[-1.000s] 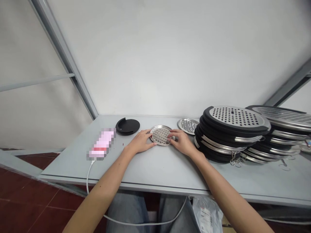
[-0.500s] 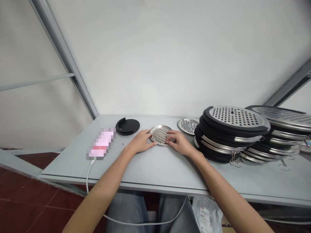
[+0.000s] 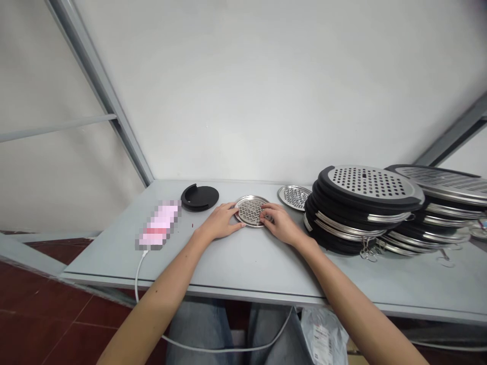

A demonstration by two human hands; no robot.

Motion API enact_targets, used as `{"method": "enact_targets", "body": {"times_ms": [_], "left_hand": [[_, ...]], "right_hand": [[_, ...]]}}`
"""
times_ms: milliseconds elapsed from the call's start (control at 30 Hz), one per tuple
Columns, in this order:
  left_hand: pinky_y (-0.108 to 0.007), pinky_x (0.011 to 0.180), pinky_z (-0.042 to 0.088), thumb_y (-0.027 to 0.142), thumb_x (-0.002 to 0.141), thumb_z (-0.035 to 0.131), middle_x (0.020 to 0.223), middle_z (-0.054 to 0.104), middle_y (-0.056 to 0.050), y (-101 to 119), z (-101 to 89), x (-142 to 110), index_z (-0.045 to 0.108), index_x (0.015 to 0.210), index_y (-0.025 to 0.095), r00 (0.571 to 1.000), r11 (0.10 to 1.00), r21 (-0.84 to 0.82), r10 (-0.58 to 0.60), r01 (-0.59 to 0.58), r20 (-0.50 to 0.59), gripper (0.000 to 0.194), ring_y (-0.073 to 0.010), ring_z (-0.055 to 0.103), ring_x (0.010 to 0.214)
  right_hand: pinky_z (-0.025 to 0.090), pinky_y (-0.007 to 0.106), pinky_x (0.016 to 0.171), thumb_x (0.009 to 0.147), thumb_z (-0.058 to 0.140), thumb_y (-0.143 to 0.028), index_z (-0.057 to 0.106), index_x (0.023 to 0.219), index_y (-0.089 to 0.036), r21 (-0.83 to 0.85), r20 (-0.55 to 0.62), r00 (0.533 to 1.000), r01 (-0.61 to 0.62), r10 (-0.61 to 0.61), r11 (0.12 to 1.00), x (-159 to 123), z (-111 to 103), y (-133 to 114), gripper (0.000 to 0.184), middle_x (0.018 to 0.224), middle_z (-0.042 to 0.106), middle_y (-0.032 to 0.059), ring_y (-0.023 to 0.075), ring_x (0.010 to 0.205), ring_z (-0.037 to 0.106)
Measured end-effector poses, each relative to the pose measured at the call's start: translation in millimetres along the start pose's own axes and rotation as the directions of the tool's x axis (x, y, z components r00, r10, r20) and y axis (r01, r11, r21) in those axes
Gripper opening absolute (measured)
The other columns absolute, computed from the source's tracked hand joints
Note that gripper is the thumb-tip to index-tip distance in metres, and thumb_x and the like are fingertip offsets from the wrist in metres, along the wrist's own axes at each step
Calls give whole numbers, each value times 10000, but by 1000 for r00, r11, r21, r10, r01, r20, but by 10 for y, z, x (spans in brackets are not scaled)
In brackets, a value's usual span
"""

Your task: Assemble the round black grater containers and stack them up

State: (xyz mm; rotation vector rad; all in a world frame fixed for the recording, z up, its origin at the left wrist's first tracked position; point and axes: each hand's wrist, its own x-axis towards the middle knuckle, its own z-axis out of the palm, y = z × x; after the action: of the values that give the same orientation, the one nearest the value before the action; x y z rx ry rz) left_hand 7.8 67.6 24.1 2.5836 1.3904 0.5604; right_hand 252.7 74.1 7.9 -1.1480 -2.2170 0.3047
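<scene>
A round steel grater plate [image 3: 251, 211] lies flat on the table, its raised holes facing up. My left hand [image 3: 222, 221] holds its left rim, with the fingers at the back and the thumb at the front. At the right rim, my right hand [image 3: 278, 222] has curled fingers and thumb closed on the plate, covering that edge. Left of my hands rests a black round holder [image 3: 200, 197] with a raised, partial rim. A second steel grater plate [image 3: 294, 197] lies beyond my right hand.
Stacks of black-rimmed graters [image 3: 361, 213] and more graters [image 3: 445, 203] stand on the right, with small wire rings hanging at the front. A blurred-out phone [image 3: 159, 223] with a white cable [image 3: 137, 276] lies on the left. Behind the table [image 3: 236, 268] rises a white wall [image 3: 243, 91].
Both hands stay in nearly the same place. The hole pattern on the grater plate looks different, as though the plate has turned slightly. My right hand has shifted very little.
</scene>
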Motion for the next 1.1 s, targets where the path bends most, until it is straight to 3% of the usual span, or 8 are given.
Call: {"method": "enact_targets", "body": {"times_ms": [433,667,900,1100], "left_hand": [[-427,1086,368,536,839,564,1394,493,-148,25,-15,-2,618,1206,163,1000,1000,-1,-7,7,-3,526,-295,453,1291],[-432,1100,351,563,798,597,1420,467,-147,40,-25,-11,585,1257,157,1000,1000,21,1,-2,15,612,-306,433,1307],[-419,1097,356,565,785,607,1429,458,-146,33,-22,-14,571,1274,148,1000,1000,21,-1,0,19,644,-309,428,1310],[-437,1088,364,523,820,586,1410,480,-137,41,-27,-14,596,1236,163,1000,1000,9,6,-6,7,550,-310,441,1296]], "right_hand": [[415,410,976,843,536,-201,646,843,-194,-17,-4,1000,-11,10,1000,-17,-7,-52,111,1182,610,109,251,1118,538],[419,394,953,840,534,-193,642,832,-197,-13,-34,999,-33,32,999,-14,16,-32,108,1150,615,99,246,1087,539],[434,326,830,851,514,-173,601,794,-197,-17,-32,998,-47,46,999,5,29,-60,107,875,659,58,205,884,580],[437,311,809,841,536,-191,618,791,-198,-28,-45,996,-72,71,997,-10,24,-117,96,892,671,62,204,879,594]]}}
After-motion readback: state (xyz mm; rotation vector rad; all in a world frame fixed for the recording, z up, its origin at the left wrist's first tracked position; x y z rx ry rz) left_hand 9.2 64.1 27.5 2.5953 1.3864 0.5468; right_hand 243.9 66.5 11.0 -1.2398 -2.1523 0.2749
